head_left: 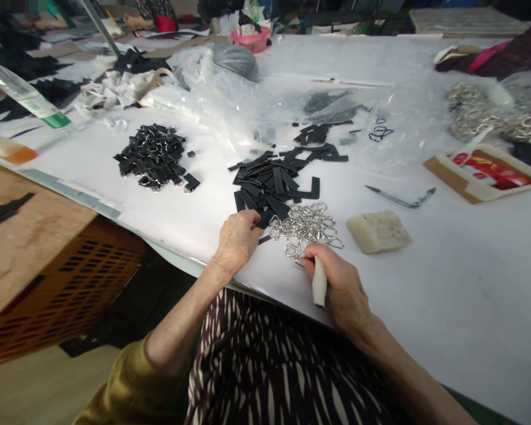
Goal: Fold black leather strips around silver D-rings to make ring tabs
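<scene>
My left hand (239,237) is closed at the near edge of a pile of black strips (269,180), its fingertips pinched on a black strip (264,220). Close by lies a heap of silver D-rings (310,224). My right hand (343,286) is wrapped around a tool with a pale, wrapped-looking handle (319,283); the tool's working end is hidden. The thumb and fingertip of that hand touch a D-ring at the heap's near edge. Farther left sits a pile of black strips looped through rings (153,154).
A whitish block (379,231) and a pointed metal tool (402,198) lie to the right, near a red-labelled carton tray (487,171). Clear plastic bags (221,106) spread behind. A bottle (30,97) lies left, above an orange crate (71,295). Another person's sleeve (517,50) shows far right.
</scene>
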`<state>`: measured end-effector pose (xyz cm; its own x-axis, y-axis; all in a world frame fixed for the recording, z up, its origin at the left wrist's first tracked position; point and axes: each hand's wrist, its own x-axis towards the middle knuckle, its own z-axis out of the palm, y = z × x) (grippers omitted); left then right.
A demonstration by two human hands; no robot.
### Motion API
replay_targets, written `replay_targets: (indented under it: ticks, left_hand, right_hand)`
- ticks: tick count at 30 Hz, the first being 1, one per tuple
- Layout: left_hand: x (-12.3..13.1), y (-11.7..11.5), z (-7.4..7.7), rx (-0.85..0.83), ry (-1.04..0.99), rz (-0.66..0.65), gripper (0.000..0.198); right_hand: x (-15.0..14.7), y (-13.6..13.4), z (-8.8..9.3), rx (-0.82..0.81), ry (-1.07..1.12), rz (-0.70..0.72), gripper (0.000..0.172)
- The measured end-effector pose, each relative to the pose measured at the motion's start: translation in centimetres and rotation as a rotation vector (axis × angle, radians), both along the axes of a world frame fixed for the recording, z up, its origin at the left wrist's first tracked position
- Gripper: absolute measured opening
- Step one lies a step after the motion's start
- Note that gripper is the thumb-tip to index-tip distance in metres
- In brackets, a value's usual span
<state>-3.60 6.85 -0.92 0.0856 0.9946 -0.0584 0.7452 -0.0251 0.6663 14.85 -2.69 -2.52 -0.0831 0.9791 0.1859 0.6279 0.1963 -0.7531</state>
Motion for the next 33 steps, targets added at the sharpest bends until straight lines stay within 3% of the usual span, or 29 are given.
replay_targets:
  ticks: [7,14,21,33]
  left_hand:
    - [-0.7,-1.5,0.7,-0.221,-0.407,-0.002,0.007]
    - [-0.3,-3.8,1.9,-0.621,-0.969,0.031,0.017]
    - [1.6,-6.7,2.1,-0.632,-0.960,0.019,0.016]
    - [2.4,-7.8,1.5,-0.626,-0.974,0.039,0.011]
  right_hand:
    - [0.7,0.0,2.0,-0.027,0.226,-0.058,0.003]
    - [1.0,0.4,4.5,0.024,0.332,-0.084,0.006]
    - [0.6,0.9,5.4,0.053,0.300,-0.043,0.009]
    - [0.6,0.7,4.4,0.063,0.117,-0.004,0.007]
